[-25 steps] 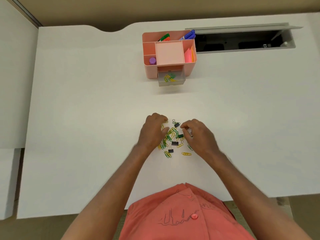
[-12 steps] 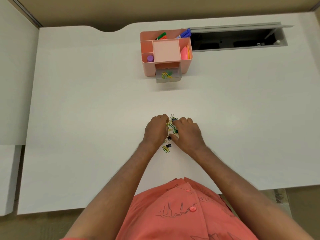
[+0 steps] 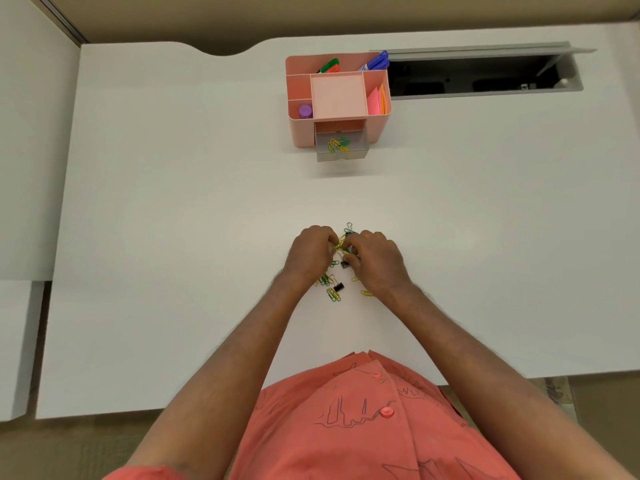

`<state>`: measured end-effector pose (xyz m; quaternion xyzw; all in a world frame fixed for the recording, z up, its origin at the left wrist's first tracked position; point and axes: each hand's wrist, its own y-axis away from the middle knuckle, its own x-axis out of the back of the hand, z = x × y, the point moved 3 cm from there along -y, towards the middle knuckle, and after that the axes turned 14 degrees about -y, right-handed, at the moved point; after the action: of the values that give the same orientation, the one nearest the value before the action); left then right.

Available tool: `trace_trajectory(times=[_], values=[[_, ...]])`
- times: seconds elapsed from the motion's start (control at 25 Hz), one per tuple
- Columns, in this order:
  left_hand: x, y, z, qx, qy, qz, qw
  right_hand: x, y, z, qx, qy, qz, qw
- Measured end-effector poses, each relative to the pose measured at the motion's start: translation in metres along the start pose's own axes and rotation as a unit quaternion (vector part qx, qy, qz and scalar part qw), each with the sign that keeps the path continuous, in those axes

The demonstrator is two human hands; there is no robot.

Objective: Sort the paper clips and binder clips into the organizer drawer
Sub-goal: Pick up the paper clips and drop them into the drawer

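Observation:
A pile of green and yellow paper clips (image 3: 333, 294) and small black binder clips (image 3: 338, 286) lies mid-table. My left hand (image 3: 310, 252) and my right hand (image 3: 375, 259) meet over the pile's far part, fingertips pinched together on a bunch of clips (image 3: 341, 247). More clips lie loose between my wrists. At the back stands the pink organizer (image 3: 298, 133), its clear drawer (image 3: 341, 154) pulled out with several green and yellow paper clips inside.
The organizer's top compartments hold markers (image 3: 374, 62), pink sticky notes (image 3: 375, 98) and a purple cap (image 3: 305, 111). An open grey cable hatch (image 3: 485, 74) lies to its right. The white table (image 3: 173, 202) spreads wide on both sides.
My hands closed in from either side of the pile until their fingertips met, gathering the clips into a tighter bunch. The view drifted slightly.

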<state>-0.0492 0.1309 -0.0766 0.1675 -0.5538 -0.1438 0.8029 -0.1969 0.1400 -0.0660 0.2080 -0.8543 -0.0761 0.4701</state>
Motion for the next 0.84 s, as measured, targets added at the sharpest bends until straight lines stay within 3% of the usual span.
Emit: trace_trajectory(times=[0.36, 0.64, 0.84], values=[[-0.006, 0.001, 0.002, 0.001, -0.014, 0.015, 1.0, 0.01, 0.006, 0.018, -0.034, -0.037, 0.007, 0.999], [-0.006, 0.004, 0.007, -0.006, -0.046, 0.018, 0.999, -0.002, 0.007, 0.011, -0.026, 0.043, 0.03, 0.998], [-0.003, 0.003, 0.009, -0.014, -0.046, -0.007, 0.999, -0.001, 0.002, 0.011, -0.082, -0.034, 0.015, 0.996]])
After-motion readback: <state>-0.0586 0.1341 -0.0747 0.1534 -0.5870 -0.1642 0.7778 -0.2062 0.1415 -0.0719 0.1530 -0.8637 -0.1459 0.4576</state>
